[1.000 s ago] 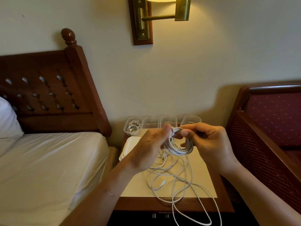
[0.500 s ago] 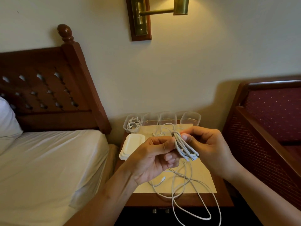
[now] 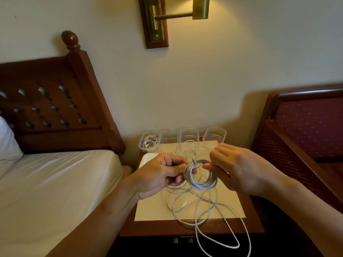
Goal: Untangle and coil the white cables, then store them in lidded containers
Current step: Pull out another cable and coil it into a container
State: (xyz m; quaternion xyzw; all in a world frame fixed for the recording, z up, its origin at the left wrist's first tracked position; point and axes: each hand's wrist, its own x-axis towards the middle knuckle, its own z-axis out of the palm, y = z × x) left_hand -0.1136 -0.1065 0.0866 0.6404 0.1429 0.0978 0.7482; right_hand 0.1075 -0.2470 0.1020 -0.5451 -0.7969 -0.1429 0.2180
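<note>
A round coil of white cable point(image 3: 201, 179) hangs between both hands above the nightstand point(image 3: 161, 229). My left hand point(image 3: 159, 173) pinches the coil's left side. My right hand point(image 3: 239, 168) holds its upper right side with thumb and fingers. More loose white cable point(image 3: 187, 204) lies tangled on the cream paper sheet point(image 3: 154, 210) below, and loops hang over the front edge. Several clear containers stand along the wall; the leftmost container point(image 3: 149, 143) has a coiled cable inside. White lids point(image 3: 146, 158) lie partly hidden behind my left hand.
A bed with a white sheet point(image 3: 55, 191) and wooden headboard point(image 3: 55, 108) is on the left. A red upholstered bench point(image 3: 306, 130) stands on the right. A brass wall lamp point(image 3: 167, 17) hangs above the nightstand.
The cable bundle, held flattened half a second ago, now hangs as an open round coil. My right hand has shifted to its upper right side, and both hands sit slightly lower.
</note>
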